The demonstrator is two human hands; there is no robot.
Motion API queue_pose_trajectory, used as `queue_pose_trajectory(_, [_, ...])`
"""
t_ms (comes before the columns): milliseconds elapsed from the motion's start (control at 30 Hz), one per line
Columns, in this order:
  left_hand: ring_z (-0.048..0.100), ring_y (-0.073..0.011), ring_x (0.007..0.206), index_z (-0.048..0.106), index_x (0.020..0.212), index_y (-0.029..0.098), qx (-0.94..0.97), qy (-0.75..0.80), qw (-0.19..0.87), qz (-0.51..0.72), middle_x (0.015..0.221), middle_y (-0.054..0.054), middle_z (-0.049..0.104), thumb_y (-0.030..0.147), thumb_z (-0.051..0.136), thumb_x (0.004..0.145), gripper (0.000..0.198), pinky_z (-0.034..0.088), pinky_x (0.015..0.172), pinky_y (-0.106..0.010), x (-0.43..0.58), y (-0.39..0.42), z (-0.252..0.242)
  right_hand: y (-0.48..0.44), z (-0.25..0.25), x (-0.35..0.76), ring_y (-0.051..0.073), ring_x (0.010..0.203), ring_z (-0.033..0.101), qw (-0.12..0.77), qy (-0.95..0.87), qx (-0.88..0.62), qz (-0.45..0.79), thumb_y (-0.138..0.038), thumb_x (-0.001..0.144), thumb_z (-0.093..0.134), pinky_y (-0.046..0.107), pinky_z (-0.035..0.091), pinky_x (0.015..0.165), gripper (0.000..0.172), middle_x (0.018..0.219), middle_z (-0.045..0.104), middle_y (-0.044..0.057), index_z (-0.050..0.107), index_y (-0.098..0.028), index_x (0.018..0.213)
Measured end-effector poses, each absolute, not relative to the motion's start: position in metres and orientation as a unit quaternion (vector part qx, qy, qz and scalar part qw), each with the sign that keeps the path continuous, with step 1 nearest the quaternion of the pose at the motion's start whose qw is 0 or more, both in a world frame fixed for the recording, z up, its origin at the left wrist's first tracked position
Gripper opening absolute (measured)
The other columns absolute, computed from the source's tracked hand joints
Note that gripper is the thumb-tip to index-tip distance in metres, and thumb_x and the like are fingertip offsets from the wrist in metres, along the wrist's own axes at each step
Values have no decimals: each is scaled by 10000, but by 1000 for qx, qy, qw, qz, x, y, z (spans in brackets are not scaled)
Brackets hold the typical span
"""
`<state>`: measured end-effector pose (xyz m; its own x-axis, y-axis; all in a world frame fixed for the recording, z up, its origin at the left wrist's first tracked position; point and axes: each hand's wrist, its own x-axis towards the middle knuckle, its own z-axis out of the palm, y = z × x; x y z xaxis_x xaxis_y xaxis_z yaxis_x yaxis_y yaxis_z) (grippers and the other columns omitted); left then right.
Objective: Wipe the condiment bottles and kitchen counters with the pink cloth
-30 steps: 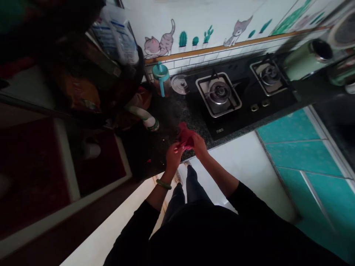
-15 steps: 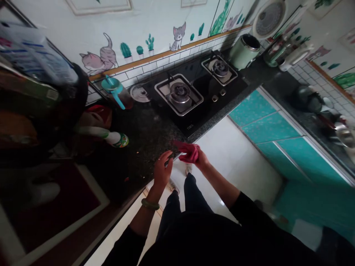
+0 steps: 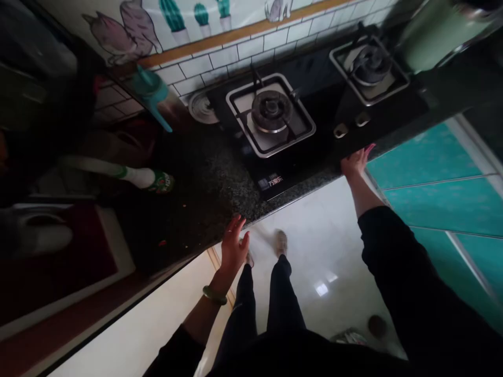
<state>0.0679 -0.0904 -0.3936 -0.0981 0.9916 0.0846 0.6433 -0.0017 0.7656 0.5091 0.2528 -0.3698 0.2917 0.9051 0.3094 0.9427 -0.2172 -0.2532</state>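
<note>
My right hand (image 3: 354,162) presses a red cloth (image 3: 370,148) on the front edge of the dark countertop, just below the knobs of the black gas stove (image 3: 314,157). Most of the cloth is hidden under the fingers. My left hand (image 3: 234,247) holds nothing. Its fingers are apart, close to the counter edge left of the stove. Small crumbs (image 3: 162,243) lie on the dark speckled counter (image 3: 220,180) to the left.
A jug with a turquoise lid (image 3: 147,86) and a round metal lid (image 3: 202,107) stand by the tiled wall. A green-and-white bottle (image 3: 143,178) is at the left. Behind the right burner (image 3: 369,65) stands a pale green pot (image 3: 436,39). Turquoise cabinets (image 3: 428,157) are at the right.
My right hand has moved right with the red cloth, from in front of my body to the counter edge by the stove knobs. The view has come closer to the stove.
</note>
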Motion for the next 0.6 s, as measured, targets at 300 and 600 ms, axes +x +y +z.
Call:
queue_pose_trajectory(300, [569, -290, 1463, 669, 1389, 217, 548, 682, 269, 403, 1498, -131, 658, 334, 563, 1061, 364, 466, 1229, -504, 82, -104, -386, 106, -412, 344, 369, 1414, 510, 171, -696, -693, 76, -216, 921, 501, 636, 369, 1230, 418, 1380, 648, 231, 659, -107, 1293])
queue_pose_trajectory(600, [621, -301, 1399, 685, 1361, 212, 485, 708, 281, 430, 1457, -137, 680, 343, 596, 1031, 366, 474, 1220, -525, 35, -131, -375, 13, -404, 132, 249, 1581, 384, 276, -740, -500, 355, -241, 952, 553, 498, 268, 1339, 491, 1627, 535, 25, 591, -247, 1441])
